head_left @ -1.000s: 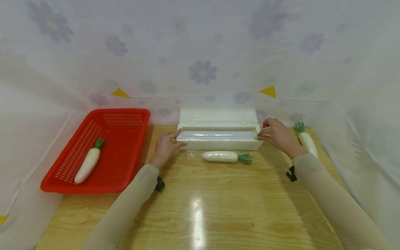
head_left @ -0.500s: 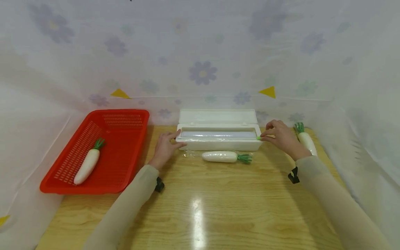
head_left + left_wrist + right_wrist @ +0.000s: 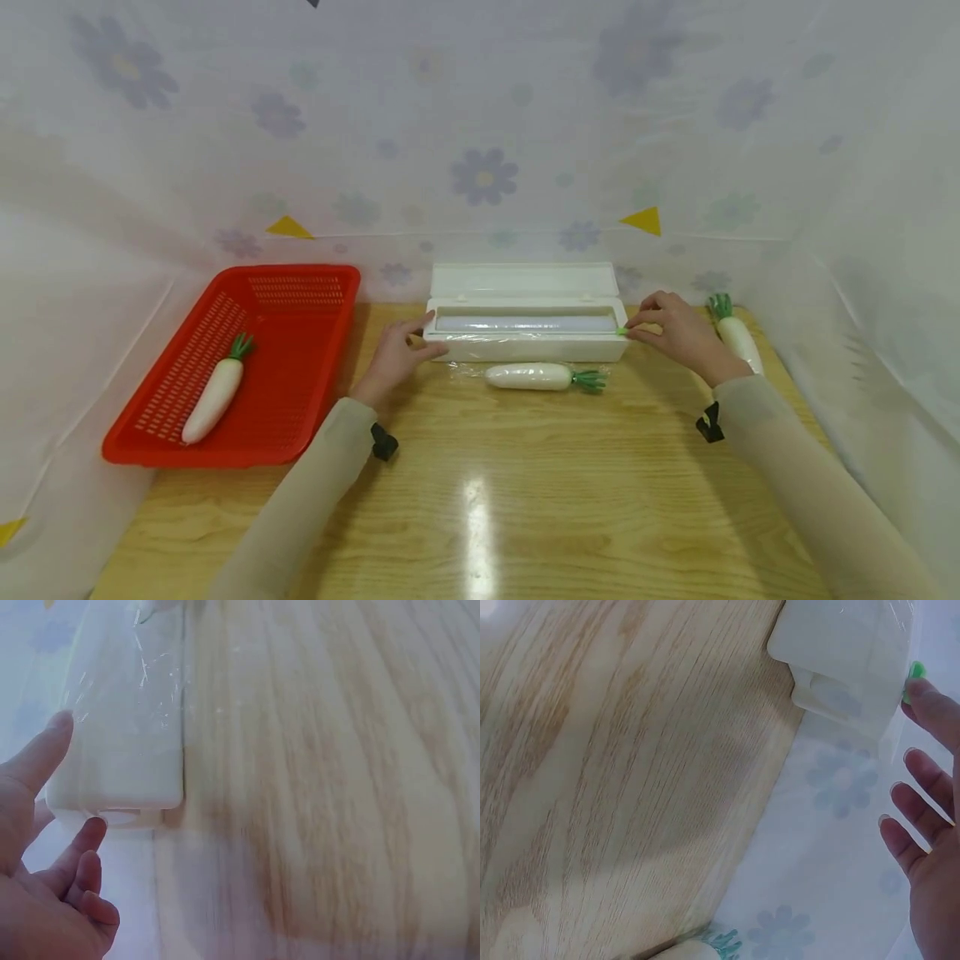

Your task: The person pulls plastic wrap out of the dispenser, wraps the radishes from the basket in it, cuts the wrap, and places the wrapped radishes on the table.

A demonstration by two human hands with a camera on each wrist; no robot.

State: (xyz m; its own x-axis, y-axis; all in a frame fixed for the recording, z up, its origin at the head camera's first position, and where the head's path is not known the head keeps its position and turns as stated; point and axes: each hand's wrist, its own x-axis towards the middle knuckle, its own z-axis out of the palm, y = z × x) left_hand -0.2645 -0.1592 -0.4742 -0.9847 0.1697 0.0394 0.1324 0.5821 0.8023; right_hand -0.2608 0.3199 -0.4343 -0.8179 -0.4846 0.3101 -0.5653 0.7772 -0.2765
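Note:
A white cling film dispenser [image 3: 525,347] stands with its lid raised at the back of the table. Inside lies a roll of cling film [image 3: 525,323]. My left hand [image 3: 395,358] holds the dispenser's left end, its thumb on the front wall. At the right end, my right hand [image 3: 675,333] pinches the small green cutter slider [image 3: 916,670] between thumb and forefinger; the other fingers stand apart. Clear film hangs over the front and reaches a white radish [image 3: 528,377] with green leaves, lying along the dispenser's front. How far the film covers it is hard to see.
On the left stands a red plastic basket [image 3: 307,375] with one white radish [image 3: 213,400] in it. Another radish [image 3: 738,342] lies at the table's right edge, beside my right wrist. A flowered curtain [image 3: 480,100] closes off the back and sides.
Over the first half second my right hand shifted slightly right with the green slider, to the dispenser's right end. Since then it has stayed there. My left hand has kept its place.

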